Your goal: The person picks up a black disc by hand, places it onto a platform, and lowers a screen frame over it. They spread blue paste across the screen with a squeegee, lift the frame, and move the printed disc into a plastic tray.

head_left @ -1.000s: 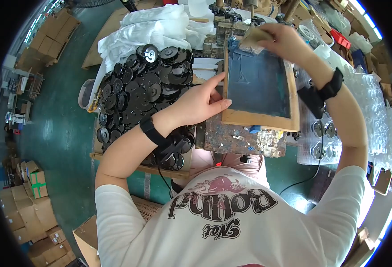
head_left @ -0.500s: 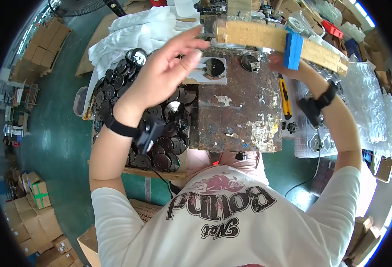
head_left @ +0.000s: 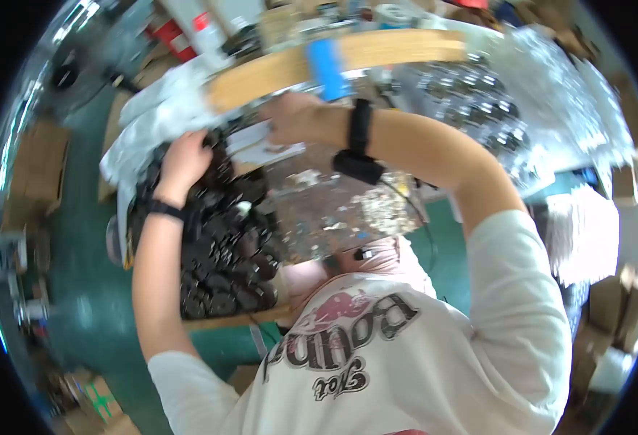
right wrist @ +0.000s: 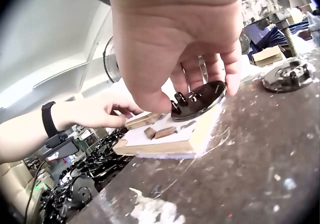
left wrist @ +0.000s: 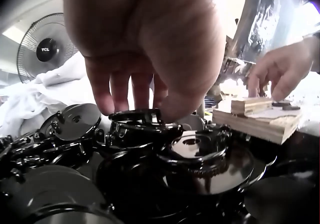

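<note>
My right hand (head_left: 295,119) pinches a glossy black round disc part (right wrist: 200,104) between thumb and fingers, just over a white-topped wooden block (right wrist: 165,146) with small wood pieces on it. The disc sits tilted in the right wrist view. On the left, my left hand (head_left: 185,161) reaches down into a heap of similar black disc parts (head_left: 221,250). Its thumb and fingertips close round one part (left wrist: 137,116) on top of the heap. Above the right hand stands a raised wooden frame (head_left: 261,78) with blue tape (head_left: 326,69) on its edge.
Another black part (right wrist: 290,76) lies on the paint-stained bench (right wrist: 250,149). White cloth or foam wrapping (head_left: 159,109) is piled behind the heap, near a fan (left wrist: 46,49). Clear plastic trays of parts (head_left: 471,101) and plastic wrap (head_left: 551,87) stand on the right.
The wooden frame was lying flat under both hands, then swung up. The right hand let go of the squeegee-like block and moved left to the disc; the left hand moved into the heap. The head view turned.
</note>
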